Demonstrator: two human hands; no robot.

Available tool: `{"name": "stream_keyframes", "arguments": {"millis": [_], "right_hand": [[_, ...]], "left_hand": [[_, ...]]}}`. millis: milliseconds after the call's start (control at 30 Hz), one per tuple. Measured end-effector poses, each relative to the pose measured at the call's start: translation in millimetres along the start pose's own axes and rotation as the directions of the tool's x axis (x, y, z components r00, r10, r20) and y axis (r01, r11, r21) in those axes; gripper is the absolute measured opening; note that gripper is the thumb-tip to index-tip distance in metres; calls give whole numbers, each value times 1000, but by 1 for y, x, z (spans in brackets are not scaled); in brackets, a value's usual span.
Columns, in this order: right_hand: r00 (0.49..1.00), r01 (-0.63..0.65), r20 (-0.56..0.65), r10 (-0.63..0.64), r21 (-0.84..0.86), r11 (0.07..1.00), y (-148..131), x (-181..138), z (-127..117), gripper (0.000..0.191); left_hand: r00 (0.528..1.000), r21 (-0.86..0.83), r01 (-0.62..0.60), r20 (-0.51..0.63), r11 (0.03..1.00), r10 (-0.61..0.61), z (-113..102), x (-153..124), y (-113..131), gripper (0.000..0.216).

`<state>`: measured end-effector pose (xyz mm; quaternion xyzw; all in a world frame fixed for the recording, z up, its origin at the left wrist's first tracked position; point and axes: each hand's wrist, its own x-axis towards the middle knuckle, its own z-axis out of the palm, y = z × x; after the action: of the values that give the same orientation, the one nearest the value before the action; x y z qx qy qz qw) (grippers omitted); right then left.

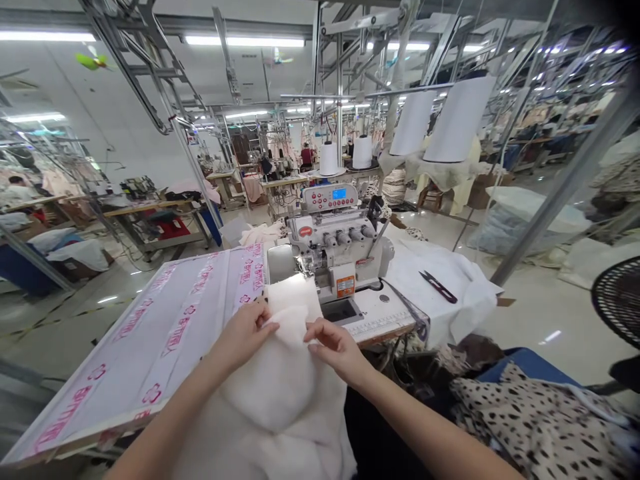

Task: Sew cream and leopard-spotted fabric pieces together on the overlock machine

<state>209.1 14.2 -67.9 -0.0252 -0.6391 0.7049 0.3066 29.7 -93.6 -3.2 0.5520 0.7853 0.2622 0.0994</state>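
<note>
A soft white fleece fabric (280,387) lies in front of me and runs up to the presser area of a white overlock sewing machine (335,250). My left hand (245,333) pinches the fabric's upper left edge, fingers closed on it. My right hand (337,347) grips the fabric's right edge just below the machine bed, fingers curled on the cloth. Both hands sit close together, a little in front of the needle area.
A white work table (150,347) with pink printed tape stretches to the left. Black thread snips (439,287) lie on white cloth to the machine's right. Spotted fabric (540,420) is piled at lower right, beside a black fan (617,300). White thread cones (459,120) hang above.
</note>
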Motion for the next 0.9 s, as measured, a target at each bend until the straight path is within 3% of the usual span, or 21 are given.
{"name": "stream_keyframes", "arguments": {"millis": [67,133,233,300,367,433,500,600,700,800,900], "right_hand": [[999,-31,-22,31,12,999,6,-1,0,29],[996,-85,-39,86,28,996,13,-2,-2,49],[966,-258,0,258,14,966,22,-11,-6,75],[918,-393,51,394,-33,919,29,-21,-9,71],[879,-460,99,467,-81,884,35,-31,-10,50],[877,-456,113,467,-109,883,40,-39,-8,28],[902,-414,81,425,-124,902,42,-42,-4,20],[945,-328,-34,326,-96,940,43,-37,3,34],[955,-280,-114,274,-43,959,42,-27,11,53],[944,-326,-17,328,77,942,41,-22,16,49],[929,-370,95,358,247,896,38,-27,15,48]], "left_hand": [[998,-54,5,55,999,-2,-6,1,2,23],[994,-112,12,112,994,1,-14,3,4,21],[987,-162,26,163,987,0,-26,9,7,23],[990,-147,34,142,989,-13,-31,15,8,24],[994,-97,47,106,994,-36,-32,21,7,26],[994,-31,82,81,996,-80,-30,25,5,27],[991,34,115,61,993,-116,-29,27,4,26],[991,76,102,76,992,-107,-31,29,7,30],[994,-7,16,113,1000,-15,-38,30,18,37],[991,-127,-83,93,988,95,-40,35,30,39],[994,-140,-99,32,985,104,-32,48,36,41]]}}
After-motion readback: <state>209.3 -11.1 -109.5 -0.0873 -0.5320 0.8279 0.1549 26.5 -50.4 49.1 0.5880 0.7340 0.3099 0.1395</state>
